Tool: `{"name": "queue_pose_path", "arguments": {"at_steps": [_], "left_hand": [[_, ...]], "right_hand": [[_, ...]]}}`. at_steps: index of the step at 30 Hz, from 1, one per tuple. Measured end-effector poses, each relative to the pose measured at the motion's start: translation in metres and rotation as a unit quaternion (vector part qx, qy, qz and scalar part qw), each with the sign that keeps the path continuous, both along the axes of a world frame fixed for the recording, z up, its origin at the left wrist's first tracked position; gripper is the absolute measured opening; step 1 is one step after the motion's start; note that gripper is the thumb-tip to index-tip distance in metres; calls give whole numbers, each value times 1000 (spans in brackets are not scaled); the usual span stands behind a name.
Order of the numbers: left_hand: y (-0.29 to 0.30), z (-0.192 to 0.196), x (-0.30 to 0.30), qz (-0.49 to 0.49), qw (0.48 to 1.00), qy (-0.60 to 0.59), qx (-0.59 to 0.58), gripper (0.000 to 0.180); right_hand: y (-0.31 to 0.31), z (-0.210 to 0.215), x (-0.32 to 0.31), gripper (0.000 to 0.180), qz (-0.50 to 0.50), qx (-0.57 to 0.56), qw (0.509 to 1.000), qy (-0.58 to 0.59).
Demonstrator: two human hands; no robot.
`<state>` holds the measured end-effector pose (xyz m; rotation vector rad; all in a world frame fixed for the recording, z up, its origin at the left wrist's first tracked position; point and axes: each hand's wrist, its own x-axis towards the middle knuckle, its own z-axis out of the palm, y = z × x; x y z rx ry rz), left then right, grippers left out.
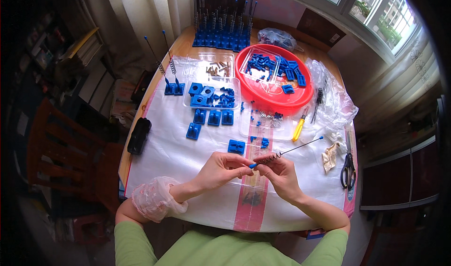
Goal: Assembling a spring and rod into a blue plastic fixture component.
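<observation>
Both hands meet over the near middle of the table. My right hand (284, 176) pinches a dark coil-spring rod (300, 145), whose thin straight end slants up to the right and ends in a small blue tip. At the coil's lower left end is a small blue plastic piece (252, 166), with the closed fingertips of my left hand (221, 170) on it. Just beyond my left hand lies a blue square base (236, 146). A few small blue parts (265, 143) rest beside it. Several blue bases with raised lugs (214, 117) lie farther left.
A red round tray (306, 97) holds blue parts. Clear boxes hold blue pieces (224, 98) and brass-coloured pins (217, 69). Finished-looking spring assemblies (221, 38) stand at the back. A yellow-handled screwdriver (298, 129), scissors (348, 171) and a black case (139, 136) lie toward the sides.
</observation>
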<state>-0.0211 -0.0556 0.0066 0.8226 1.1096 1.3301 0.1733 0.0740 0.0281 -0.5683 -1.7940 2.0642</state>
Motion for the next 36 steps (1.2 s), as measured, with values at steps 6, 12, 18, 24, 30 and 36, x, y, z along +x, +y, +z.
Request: {"name": "queue_pose_path", "arguments": {"at_steps": [6,12,18,24,30,36], "left_hand": [[0,0,-2,13,1000,21,0,22],[0,-5,0,18,1000,-10,2,23],[2,-11,0,7,1000,-3,-3,24],[2,-17,-2,-4,1000,-10,-23,27],[5,-24,-8,-35,999,-3,-19,28],[4,-15,-7,-16,999,-24,-46,28]], "right_hand": [[1,-5,-4,19,-5,11,1000,6],[0,-3,-9,15,-16,29,999,12],[9,0,-10,15,5,78,997,-1],[12,10,-18,22,11,8,1000,-14],[16,8,-22,27,-1,-31,999,-17],[14,4,-22,29,-16,-32,999,-18]]}}
